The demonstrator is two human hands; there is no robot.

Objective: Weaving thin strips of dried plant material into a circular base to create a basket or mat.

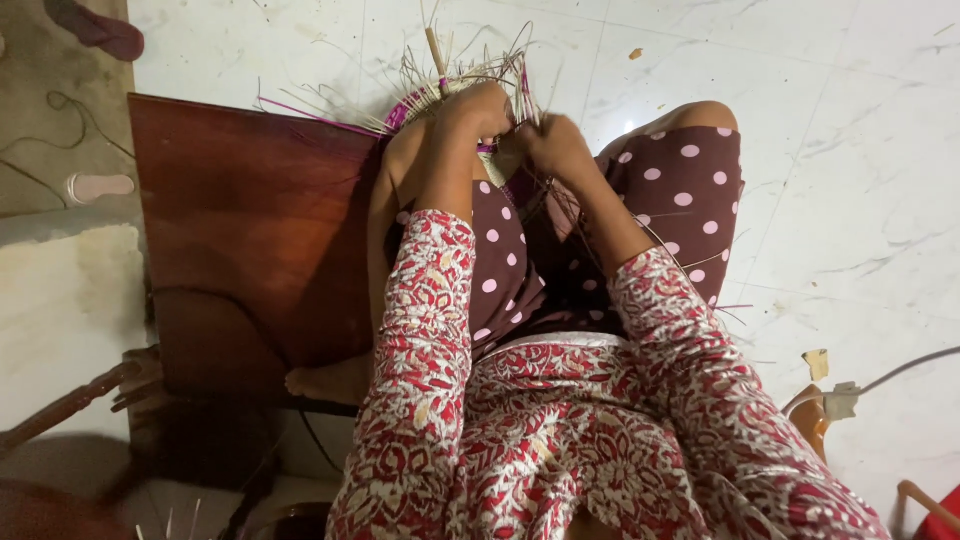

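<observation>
A half-woven basket (440, 95) of pale and purple strips rests against my knees, with loose strip ends sticking out in all directions. My left hand (478, 108) grips the basket's rim from above. My right hand (552, 143) is closed on thin strips at the basket's right side. Both arms wear red and white flowered sleeves. My legs are folded under a maroon skirt (680, 180) with pale pink dots. Most of the basket's body is hidden behind my hands.
A dark red wooden board (250, 230) lies on the floor to my left, under my left leg and foot (325, 380). White marbled floor tiles (850, 150) spread to the right. A white plug and cable (845, 398) lie at the right. A slipper (100, 186) lies far left.
</observation>
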